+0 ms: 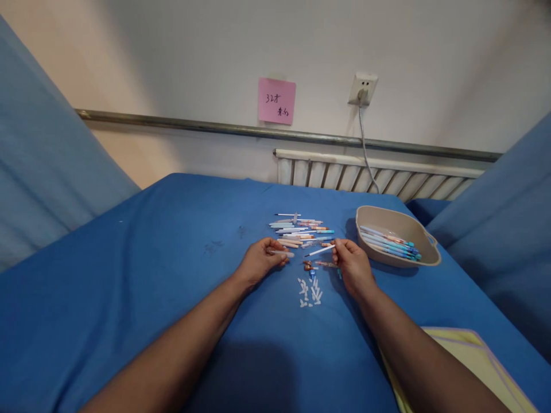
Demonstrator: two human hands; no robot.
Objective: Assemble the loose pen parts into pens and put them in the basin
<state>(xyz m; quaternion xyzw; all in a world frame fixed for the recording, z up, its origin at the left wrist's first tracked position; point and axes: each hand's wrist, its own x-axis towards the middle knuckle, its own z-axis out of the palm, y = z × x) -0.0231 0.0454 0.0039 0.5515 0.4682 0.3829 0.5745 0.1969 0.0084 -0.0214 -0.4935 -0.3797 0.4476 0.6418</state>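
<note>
Refill [321, 250], thin and white, sits pinched in my right hand [353, 265] over the blue cloth [150, 252], its dark tip [306, 255] pointing left across a gap, nearly in line with the pen barrel [284, 253] my left hand [260, 260] pinches.
</note>
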